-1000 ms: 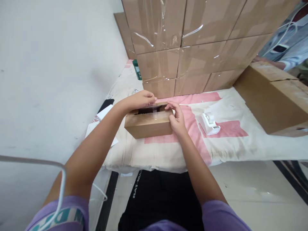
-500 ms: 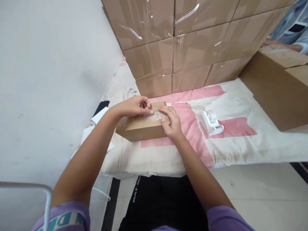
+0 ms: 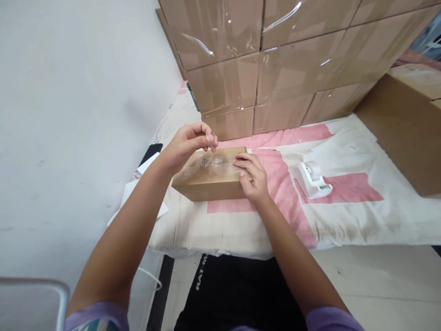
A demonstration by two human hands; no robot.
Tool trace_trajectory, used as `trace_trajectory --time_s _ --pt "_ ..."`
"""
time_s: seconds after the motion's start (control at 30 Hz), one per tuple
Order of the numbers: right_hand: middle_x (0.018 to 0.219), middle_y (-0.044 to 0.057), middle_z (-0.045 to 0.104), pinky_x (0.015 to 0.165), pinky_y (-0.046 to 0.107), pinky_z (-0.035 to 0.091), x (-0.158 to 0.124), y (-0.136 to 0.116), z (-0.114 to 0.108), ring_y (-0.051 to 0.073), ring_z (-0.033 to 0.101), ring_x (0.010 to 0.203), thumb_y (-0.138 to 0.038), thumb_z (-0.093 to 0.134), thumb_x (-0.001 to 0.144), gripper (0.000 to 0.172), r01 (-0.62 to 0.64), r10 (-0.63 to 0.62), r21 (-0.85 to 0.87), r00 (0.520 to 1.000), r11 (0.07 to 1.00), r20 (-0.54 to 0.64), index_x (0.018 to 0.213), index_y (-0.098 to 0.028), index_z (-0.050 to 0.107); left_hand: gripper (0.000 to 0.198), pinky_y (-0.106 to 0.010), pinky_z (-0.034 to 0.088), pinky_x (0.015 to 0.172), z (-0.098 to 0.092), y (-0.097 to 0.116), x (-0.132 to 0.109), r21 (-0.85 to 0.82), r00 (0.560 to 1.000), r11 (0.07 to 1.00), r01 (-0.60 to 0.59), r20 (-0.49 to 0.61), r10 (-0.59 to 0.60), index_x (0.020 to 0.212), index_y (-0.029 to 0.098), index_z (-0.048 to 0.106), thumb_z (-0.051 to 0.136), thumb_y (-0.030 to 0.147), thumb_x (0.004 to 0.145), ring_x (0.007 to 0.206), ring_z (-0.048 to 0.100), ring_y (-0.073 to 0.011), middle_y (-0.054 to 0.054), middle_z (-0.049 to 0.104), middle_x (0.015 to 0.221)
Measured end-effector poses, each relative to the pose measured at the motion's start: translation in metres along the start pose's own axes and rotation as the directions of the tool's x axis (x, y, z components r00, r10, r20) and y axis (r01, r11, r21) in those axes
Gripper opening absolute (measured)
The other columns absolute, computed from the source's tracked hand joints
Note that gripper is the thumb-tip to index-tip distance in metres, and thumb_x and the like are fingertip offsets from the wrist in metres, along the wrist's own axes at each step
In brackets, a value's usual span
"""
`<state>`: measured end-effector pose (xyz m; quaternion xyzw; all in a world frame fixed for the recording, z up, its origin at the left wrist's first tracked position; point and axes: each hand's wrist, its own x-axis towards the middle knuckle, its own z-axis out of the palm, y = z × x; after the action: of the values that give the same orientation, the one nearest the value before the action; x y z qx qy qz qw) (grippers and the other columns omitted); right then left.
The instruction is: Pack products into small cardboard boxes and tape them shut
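Note:
A small brown cardboard box (image 3: 210, 184) lies on a white and pink cloth (image 3: 344, 216), its top closed under clear tape (image 3: 210, 162). My right hand (image 3: 253, 179) lies on the box's right end, fingers flat and pressing the tape down. My left hand (image 3: 188, 145) hovers just above the box's far left part, fingers curled in a pinch; I cannot make out whether a tape end is between them.
A white tape dispenser (image 3: 312, 180) sits on the cloth to the right of the box. A wall of taped cartons (image 3: 275, 59) stands behind. A large open carton (image 3: 406, 124) is at the right. Papers (image 3: 144, 193) and a dark phone (image 3: 151, 151) lie at left.
The box's open top has been closed and taped over. My left hand has lifted off the box top; my right hand stays pressed on the tape.

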<state>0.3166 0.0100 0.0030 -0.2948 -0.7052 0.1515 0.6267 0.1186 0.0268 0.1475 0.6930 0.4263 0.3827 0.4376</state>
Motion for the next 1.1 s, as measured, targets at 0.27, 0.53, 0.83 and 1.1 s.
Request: trace_trajectory --time_s 0.27,0.53,0.83,1.1 --pt "0.123 0.011 0.066 0.102 0.052 0.045 -0.001 0.001 -0.001 0.029 0.061 0.117 -0.030 0.049 0.096 0.026 -0.007 0.007 0.008 1.000 1.000 0.014 0.112 -0.024 0.068 0.024 -0.026 0.045 0.062 0.007 0.006 -0.004 0.198 0.964 0.958 0.207 0.124 -0.234 0.084 0.020 0.061 0.080 0.031 0.074 0.067 0.063 -0.0137 0.000 0.069 0.071" --pt "0.122 0.012 0.066 0.101 0.050 0.048 -0.001 0.002 -0.002 0.028 0.062 0.116 -0.033 0.048 0.097 0.026 0.007 -0.007 0.013 1.000 1.000 -0.001 0.111 -0.023 0.068 0.030 -0.029 0.051 0.072 0.020 -0.012 0.004 0.331 0.974 0.927 0.176 0.080 -0.213 0.093 0.020 0.059 0.078 0.031 0.073 0.082 0.069 -0.0189 -0.003 0.074 0.085" --pt "0.123 0.011 0.067 0.102 0.051 0.048 0.000 0.001 -0.002 0.029 0.062 0.116 -0.036 0.046 0.098 0.030 -0.017 0.016 0.028 0.999 0.999 0.027 0.108 -0.024 0.071 0.054 -0.050 0.036 0.114 0.022 -0.029 0.009 0.647 0.977 0.748 0.148 0.023 -0.213 0.134 0.033 0.062 0.067 0.053 0.084 0.131 0.054 -0.0320 -0.003 0.063 0.140" --pt "0.109 0.003 0.078 0.104 0.054 0.042 0.007 0.001 -0.009 0.030 0.059 0.121 -0.025 0.049 0.095 0.029 0.057 -0.051 -0.042 0.989 0.997 0.141 0.102 -0.027 0.077 0.030 -0.047 0.039 0.111 0.028 -0.047 0.011 0.587 0.989 0.796 0.146 -0.098 -0.110 0.111 0.031 0.075 0.055 0.043 0.093 0.113 0.065 -0.0270 0.000 0.075 0.120"
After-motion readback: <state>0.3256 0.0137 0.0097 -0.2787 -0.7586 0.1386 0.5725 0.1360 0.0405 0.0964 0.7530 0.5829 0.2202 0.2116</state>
